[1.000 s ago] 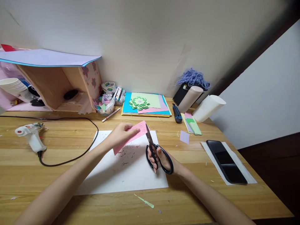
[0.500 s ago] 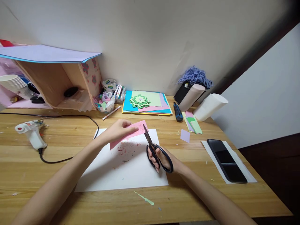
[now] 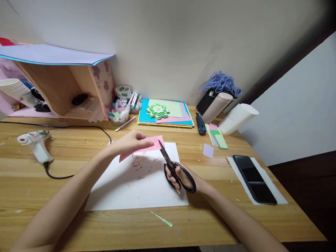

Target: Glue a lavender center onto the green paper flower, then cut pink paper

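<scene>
My left hand (image 3: 135, 140) pinches a strip of pink paper (image 3: 156, 141) between thumb and fingers, held above a white sheet (image 3: 154, 189). Faint marks show near the strip's right end. Black-handled scissors (image 3: 170, 164) are gripped in my right hand (image 3: 181, 176), fingers through the loops. Their blades point up and to the left and meet the right end of the pink paper. Coloured marks dot the white sheet under my hands.
A glue gun (image 3: 35, 147) with its cord lies at left. Behind are a cardboard box (image 3: 102, 84), stacked coloured paper (image 3: 143, 117) with a green paper flower (image 3: 158, 111), and a utility knife (image 3: 201, 124). A phone (image 3: 254, 178) lies at right.
The pink paper has tilted nearer level and shifted slightly left with my left hand. The scissor blades have moved slightly left at its right end. The whole view has shifted a little.
</scene>
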A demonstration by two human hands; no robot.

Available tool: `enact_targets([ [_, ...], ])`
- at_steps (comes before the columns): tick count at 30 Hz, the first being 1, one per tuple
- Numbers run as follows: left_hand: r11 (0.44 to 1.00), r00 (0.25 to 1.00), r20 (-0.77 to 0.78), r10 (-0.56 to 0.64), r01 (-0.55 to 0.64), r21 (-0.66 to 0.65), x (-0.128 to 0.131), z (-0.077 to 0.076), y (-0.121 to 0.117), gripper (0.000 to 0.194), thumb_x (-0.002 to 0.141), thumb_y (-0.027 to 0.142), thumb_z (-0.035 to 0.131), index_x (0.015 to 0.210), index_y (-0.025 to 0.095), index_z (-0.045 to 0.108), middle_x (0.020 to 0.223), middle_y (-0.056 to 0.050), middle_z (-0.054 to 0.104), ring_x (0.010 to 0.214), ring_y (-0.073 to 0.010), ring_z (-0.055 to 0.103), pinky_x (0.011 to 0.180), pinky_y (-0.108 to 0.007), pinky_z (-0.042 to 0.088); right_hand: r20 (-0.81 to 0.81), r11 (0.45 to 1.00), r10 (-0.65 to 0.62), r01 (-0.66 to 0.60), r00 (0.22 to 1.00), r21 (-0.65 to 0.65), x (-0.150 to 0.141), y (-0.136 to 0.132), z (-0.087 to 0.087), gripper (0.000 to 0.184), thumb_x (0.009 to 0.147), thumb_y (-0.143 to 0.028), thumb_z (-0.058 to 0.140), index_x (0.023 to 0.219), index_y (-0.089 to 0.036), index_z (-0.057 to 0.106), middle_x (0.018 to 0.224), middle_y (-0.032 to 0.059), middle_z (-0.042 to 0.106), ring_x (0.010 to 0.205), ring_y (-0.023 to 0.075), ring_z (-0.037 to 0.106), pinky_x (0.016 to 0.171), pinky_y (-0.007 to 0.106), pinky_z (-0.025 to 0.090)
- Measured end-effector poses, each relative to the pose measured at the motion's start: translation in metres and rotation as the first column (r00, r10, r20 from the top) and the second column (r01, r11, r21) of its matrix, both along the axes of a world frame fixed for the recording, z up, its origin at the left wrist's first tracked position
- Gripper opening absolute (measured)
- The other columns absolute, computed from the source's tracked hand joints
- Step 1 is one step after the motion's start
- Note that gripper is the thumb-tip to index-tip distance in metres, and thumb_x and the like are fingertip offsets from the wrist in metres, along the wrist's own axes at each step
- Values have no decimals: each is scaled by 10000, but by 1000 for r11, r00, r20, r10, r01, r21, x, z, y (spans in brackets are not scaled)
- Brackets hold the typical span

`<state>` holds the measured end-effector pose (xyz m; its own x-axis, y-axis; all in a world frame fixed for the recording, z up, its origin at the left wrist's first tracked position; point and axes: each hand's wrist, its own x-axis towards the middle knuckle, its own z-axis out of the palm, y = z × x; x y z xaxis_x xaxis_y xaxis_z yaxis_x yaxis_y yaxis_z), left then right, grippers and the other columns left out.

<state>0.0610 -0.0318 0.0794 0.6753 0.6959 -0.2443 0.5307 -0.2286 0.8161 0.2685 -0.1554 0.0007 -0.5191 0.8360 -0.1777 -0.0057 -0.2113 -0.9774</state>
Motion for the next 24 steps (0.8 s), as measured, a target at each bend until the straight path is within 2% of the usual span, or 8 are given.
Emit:
enact_targets([
  [9, 997, 996, -54, -72, 71, -17, -5, 2, 4, 396, 726, 483, 531, 538, 169, 378, 520, 42, 275, 440, -66, 243, 409, -239, 123, 64, 997, 54, -57, 997, 56, 3, 0, 7, 579, 713, -739, 316, 776, -169, 393, 616, -52, 355, 396, 35, 353, 363, 170, 365],
  [24, 988, 983, -100, -157, 154, -30, -13, -2, 12, 406, 727, 544, 527, 606, 159, 484, 550, 33, 334, 468, -76, 291, 422, -243, 145, 86, 994, 106, -107, 991, 9, 4, -1, 7, 605, 683, -762, 331, 767, -166, 392, 618, -50, 367, 394, 32, 379, 359, 161, 362],
])
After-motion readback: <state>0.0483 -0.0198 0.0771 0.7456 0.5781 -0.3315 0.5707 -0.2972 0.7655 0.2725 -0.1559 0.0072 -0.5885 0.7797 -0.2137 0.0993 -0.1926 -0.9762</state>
